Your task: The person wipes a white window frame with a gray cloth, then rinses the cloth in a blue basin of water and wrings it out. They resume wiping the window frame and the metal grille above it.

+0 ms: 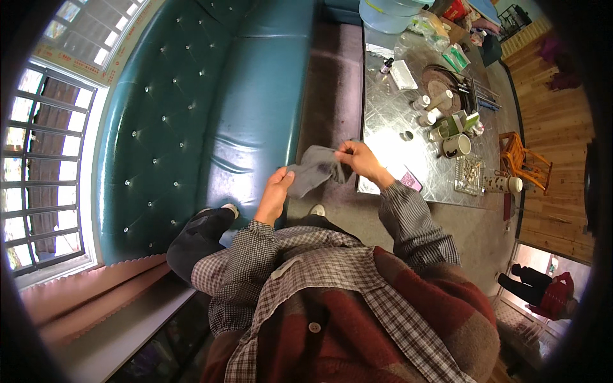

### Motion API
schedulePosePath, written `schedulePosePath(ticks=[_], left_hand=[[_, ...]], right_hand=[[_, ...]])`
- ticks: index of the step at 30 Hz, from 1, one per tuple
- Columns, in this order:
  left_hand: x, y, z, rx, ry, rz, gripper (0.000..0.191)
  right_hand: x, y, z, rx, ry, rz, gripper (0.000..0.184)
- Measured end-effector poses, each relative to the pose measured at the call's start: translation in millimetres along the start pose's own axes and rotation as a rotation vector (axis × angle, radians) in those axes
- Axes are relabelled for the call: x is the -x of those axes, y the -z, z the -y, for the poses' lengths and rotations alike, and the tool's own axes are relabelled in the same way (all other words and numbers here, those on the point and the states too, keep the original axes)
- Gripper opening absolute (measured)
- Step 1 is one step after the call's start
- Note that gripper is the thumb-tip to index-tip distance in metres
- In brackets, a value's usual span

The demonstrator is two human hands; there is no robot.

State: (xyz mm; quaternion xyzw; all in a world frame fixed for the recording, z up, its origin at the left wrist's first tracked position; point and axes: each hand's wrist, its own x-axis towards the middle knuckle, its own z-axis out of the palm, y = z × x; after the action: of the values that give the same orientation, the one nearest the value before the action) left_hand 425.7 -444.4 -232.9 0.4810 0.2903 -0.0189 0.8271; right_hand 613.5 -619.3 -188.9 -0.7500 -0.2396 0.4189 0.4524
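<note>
A limp grey piece of cloth (309, 172), with a darker patch towards its right end, is stretched between my two hands above the gap beside the bench. Its left edge is pinched between the thumb and fingers of my left hand (274, 192). My right hand (363, 162) grips the other end by its fingertips, close to the table's near corner. Whether the cloth is a sock or a rag I cannot tell. Below my right forearm, a phone or case with a pink glittery face (410, 180) lies on the metal-topped table (383, 119).
A teal padded bench (258, 105) runs along the left. The table carries white bottles (427, 118), a mug (456, 145), a glass ashtray (468, 174), a patterned flask (503, 184) and a plastic tub (390, 16). Beyond stand a small wooden chair (524, 160) and another person (546, 292).
</note>
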Motion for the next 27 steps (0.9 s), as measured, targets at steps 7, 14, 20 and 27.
schedulePosePath(ticks=[7, 14, 20, 27], left_hand=[[-5, -37, -15, 0.115, -0.066, 0.080, 0.034], [27, -43, -54, 0.120, -0.015, -0.026, 0.041], [40, -16, -69, 0.296, -0.150, 0.129, 0.043], [18, 7, -28, -1.072, -0.275, -0.187, 0.041]], right_hand=[[1, -25, -42, -0.104, -0.006, 0.039, 0.055], [14, -18, -48, 0.099, -0.082, 0.101, 0.043], [30, -3, -38, 0.121, -0.085, 0.056, 0.022], [2, -12, -44, 0.206, -0.199, -0.048, 0.023]])
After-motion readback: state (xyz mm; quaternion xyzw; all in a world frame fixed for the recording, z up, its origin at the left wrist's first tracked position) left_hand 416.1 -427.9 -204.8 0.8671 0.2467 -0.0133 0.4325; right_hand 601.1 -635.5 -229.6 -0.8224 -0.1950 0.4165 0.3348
